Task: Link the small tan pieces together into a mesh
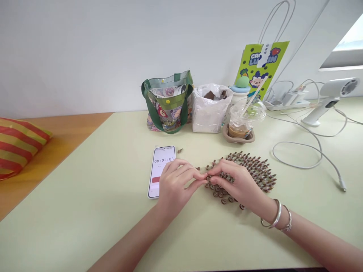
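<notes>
Thumb and fingers of my left hand (177, 183) are pinched together, their tips meeting those of my right hand (236, 181). Between the two sets of fingertips is a small brown screw-like piece (208, 177), mostly covered by the fingers. My right hand pinches at it too, above a dense cluster of small brown screws (256, 170). Many of these stand on wide round heads with shanks up; nearer ones, such as one screw (224, 201), show round faces. A single loose screw (180, 150) lies beyond my left hand. The phone (154, 185), showing a timer, is partly behind that hand.
Along the wall stand a clear bag with green straps (167, 102), a white bag (208, 113), a drink cup (241, 130) in a carton holder, and a green paper bag (262, 70). A white cable (306, 166) and small fan (326, 102) are at right.
</notes>
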Tool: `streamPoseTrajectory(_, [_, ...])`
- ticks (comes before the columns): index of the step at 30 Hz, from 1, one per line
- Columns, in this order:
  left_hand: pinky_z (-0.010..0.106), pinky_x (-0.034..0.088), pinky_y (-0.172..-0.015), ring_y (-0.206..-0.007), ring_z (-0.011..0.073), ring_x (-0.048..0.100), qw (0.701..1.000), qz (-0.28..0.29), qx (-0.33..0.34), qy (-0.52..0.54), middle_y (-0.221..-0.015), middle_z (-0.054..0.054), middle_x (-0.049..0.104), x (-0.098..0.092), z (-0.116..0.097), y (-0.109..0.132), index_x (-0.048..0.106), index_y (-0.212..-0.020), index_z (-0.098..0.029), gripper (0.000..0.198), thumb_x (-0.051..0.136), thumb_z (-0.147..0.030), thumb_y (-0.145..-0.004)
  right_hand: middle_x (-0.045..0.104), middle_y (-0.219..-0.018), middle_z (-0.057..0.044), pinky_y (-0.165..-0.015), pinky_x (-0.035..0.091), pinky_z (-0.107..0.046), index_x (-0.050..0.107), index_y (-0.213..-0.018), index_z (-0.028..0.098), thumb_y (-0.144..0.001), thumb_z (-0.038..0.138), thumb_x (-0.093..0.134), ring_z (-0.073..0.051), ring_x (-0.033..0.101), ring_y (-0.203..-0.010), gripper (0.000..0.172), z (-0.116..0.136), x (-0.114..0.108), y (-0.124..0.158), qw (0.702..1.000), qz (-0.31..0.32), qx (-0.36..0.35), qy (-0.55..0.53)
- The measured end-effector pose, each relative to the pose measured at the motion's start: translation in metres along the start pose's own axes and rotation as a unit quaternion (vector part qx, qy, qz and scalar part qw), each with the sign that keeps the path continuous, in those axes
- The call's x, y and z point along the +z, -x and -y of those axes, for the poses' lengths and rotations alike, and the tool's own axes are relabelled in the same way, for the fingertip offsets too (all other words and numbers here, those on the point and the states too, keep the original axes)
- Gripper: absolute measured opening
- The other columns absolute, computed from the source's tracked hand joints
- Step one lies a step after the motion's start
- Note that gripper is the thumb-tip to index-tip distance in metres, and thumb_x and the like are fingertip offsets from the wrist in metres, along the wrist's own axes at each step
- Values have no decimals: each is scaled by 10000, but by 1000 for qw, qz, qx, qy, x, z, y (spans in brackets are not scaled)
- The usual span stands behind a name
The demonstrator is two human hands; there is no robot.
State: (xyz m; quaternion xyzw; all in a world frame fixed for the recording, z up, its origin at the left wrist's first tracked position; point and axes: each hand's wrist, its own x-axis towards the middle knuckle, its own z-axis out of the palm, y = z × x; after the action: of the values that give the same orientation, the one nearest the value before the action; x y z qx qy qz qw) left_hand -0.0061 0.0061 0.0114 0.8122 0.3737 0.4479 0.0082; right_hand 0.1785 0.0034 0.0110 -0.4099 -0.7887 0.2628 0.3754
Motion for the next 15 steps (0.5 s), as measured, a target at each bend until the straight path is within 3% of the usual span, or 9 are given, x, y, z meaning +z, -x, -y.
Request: streamPoseTrajectory(15, [305, 419, -677, -728, 169, 553, 1000, -8, 9, -15, -643, -48, 666, 0, -2, -1, 609, -665, -231, 120, 699, -276, -730, 630, -757, 1, -658, 444, -252, 592, -852, 209, -853, 246, 512, -131, 584, -708, 89, 6, 0, 0, 995, 37, 60, -65])
